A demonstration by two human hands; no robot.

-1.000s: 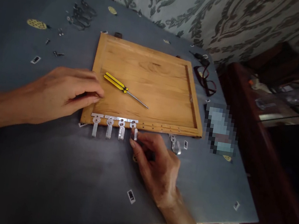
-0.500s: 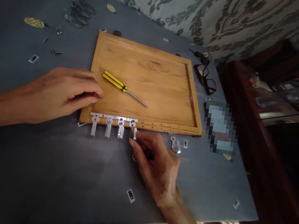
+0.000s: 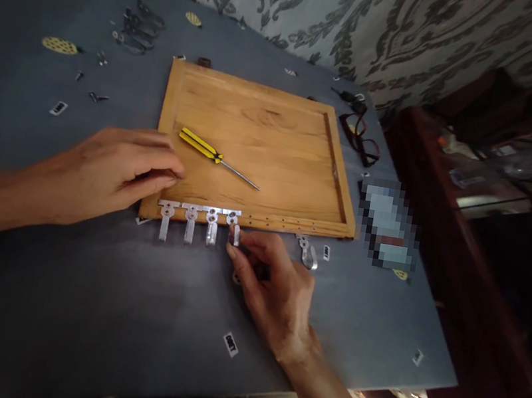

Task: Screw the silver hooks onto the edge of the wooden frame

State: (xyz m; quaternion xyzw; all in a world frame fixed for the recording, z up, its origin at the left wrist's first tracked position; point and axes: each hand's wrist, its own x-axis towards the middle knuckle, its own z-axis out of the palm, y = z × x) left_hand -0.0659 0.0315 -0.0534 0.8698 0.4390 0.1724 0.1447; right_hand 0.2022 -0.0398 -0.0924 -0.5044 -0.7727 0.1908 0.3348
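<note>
Shiny, curled metal hook (image 3: 235, 234) is pinched in R hand (image 3: 277, 288) at near edge of board (image 3: 278, 154); whether L hand (image 3: 116, 172) is pinching can't be told.

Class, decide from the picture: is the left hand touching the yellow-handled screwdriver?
Apart. The head view shows bare wood of the board between the left hand and the yellow-handled screwdriver.

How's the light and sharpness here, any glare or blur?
Head view: strong glare at the bottom right, past the table edge; head view: metal hooks catch highlights, and the screwdriver looks fairly crisp; head view: small screws at upper left look soft, far right sinks into shadow, and blocky pixels cover an object right of the board.
</note>
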